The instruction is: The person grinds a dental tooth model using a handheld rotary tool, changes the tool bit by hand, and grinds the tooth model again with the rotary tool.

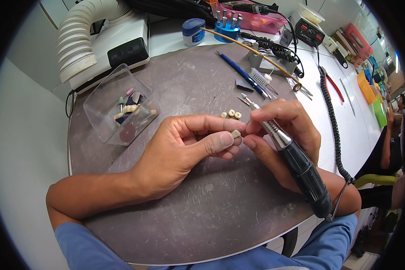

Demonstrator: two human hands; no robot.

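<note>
My left hand (177, 141) is closed, pinching a small cream-coloured dental crown (236, 133) between thumb and fingers. A black and silver dental handpiece (305, 173) lies across my right hand (297, 123), gripped between its fingers. Its body slants down to the right, and a pale pointed bur (244, 96) sticks up at its upper end, apart from the crown. The right thumb and index fingertips come close to the left fingertips; whether they touch the crown I cannot tell. Just beyond the hands, three more tooth-coloured crowns (231, 113) rest on the worn grey-brown mat (198, 193).
At left stands a clear plastic box (101, 105) with burs and tooth pieces, below a white ribbed hose (74, 40). Farther back are a blue jar (193, 32) and blue bur stand (227, 30). A blue pen-like tool (240, 72), thin stick (252, 50) and coiled cord (333, 121) lie right.
</note>
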